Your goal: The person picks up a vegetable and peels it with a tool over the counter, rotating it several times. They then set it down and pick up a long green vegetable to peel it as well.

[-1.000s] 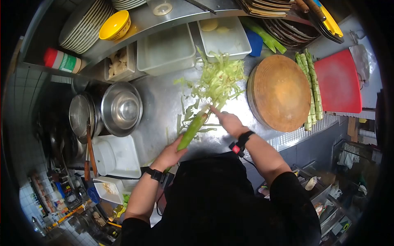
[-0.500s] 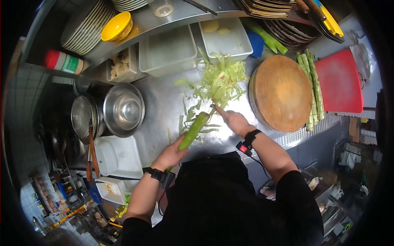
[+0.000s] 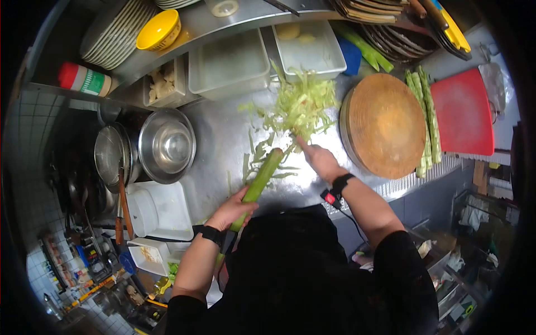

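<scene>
My left hand (image 3: pixel 233 210) is wrapped round the lower part of a thick green celtuce stem (image 3: pixel 261 181), which slants up and to the right over the metal counter. Just past its upper end, my right hand (image 3: pixel 320 161) is closed, with the index finger stretched along a peeler that is mostly hidden by the fingers. A long strip of peel hangs between the peeler and the stem. Beyond the right hand lies a loose heap of pale green peelings (image 3: pixel 304 106), and darker green strips (image 3: pixel 258 159) are scattered beside the stem.
A round wooden chopping block (image 3: pixel 385 127) stands right of my hands, with more green stems (image 3: pixel 427 125) and a red board (image 3: pixel 462 114) beyond it. Steel bowls (image 3: pixel 167 146) are at left. Plastic tubs (image 3: pixel 230 67) line the back under a shelf (image 3: pixel 245 23) of plates.
The celtuce stem has turned a little in my left hand and now shows its lower end below the palm. My right hand has shifted slightly to the right, away from the stem.
</scene>
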